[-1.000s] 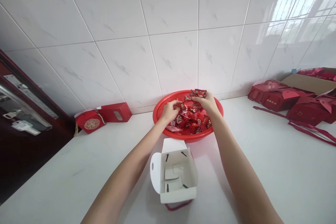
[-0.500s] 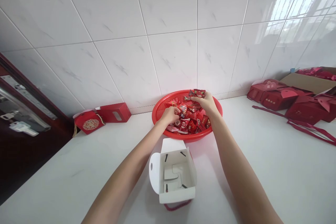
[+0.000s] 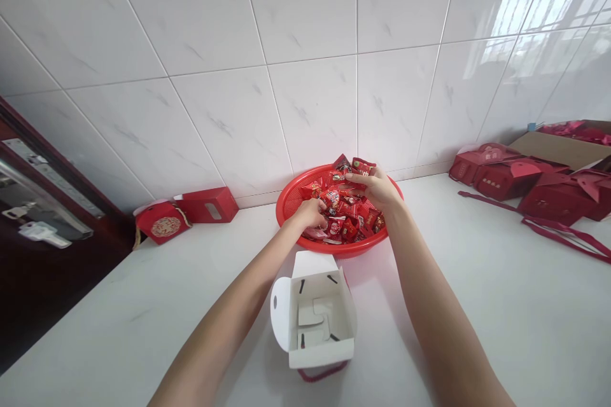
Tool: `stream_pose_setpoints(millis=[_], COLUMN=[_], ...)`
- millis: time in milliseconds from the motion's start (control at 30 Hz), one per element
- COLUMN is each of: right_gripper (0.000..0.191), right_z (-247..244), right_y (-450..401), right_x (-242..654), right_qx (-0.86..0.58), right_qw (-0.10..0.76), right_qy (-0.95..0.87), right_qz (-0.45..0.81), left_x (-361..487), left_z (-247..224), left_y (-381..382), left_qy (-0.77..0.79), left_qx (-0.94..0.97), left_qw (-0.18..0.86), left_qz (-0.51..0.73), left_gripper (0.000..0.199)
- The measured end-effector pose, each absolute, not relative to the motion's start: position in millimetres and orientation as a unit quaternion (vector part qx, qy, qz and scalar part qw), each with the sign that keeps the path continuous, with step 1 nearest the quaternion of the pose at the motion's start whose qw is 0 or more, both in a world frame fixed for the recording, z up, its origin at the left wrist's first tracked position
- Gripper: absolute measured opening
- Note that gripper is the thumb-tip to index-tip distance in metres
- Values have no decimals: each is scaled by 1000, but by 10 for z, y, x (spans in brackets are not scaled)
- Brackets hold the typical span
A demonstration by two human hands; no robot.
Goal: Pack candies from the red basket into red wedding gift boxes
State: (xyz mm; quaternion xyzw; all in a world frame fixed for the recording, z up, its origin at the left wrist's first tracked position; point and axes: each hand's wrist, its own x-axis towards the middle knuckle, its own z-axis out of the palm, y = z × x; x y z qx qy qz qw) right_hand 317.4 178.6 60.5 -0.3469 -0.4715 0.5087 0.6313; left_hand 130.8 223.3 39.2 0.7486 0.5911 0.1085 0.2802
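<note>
Thumb and fingers of the right hand (image 3: 379,191) made a grip on a few wrapped sweets (image 3: 363,166), pinching them near the back rim of a red basket (image 3: 282,206). From where I stood, the left hand (image 3: 311,213) was low inside the basket's left side, its fingers curled down against the loose candy (image 3: 352,210); I could not tell whether that grip had pinched a piece.

The basket stood on the white worktop (image 3: 477,311), its far edge close to the tiled wall (image 3: 315,114), which left little room behind it. Towards the person, an open white box (image 3: 321,354) stood just in front of the basket, its back flap reaching to the near rim; I could not see whether they touched. Another flap leaned out to the left, close beside the left forearm, while the right forearm ran well apart from the box, with a strip of worktop between. A dark red cord (image 3: 322,374) curved out under the box's near edge.

Broad stretches of worktop lay on both sides. Over to the left, two red boxes (image 3: 210,205) sat together against the wall, near the worktop's slanting left edge. Well off to the right, more red cartons (image 3: 506,179) were bunched by a cardboard box (image 3: 566,151), and dark red ribbons (image 3: 568,238) trailed across the surface.
</note>
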Motion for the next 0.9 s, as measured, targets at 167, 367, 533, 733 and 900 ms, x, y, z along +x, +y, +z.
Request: stream_pose_setpoints(millis=[167, 367, 533, 733, 900], right_gripper=[31, 33, 31, 28, 24], right_z=[615, 627, 627, 627, 622], right_y=[1785, 1773, 1768, 1782, 1795], right_x=[3171, 3168, 3168, 3168, 3163], right_qx=[-348, -347, -349, -335, -351], right_qw=[631, 631, 634, 654, 670], right_qy=[-469, -475, -473, -463, -441], right_qz=[511, 506, 502, 496, 483], left_x=[1294, 1286, 1300, 1317, 1322], left_z=[361, 320, 321, 375, 400], left_y=[2243, 2296, 2301, 2286, 2311], left_qy=[582, 535, 510, 474, 423], left_qx=[750, 777, 776, 754, 731], left_qw=[289, 276, 276, 299, 332], left_qz=[120, 183, 248, 343, 421], left_gripper=[57, 40, 31, 29, 31])
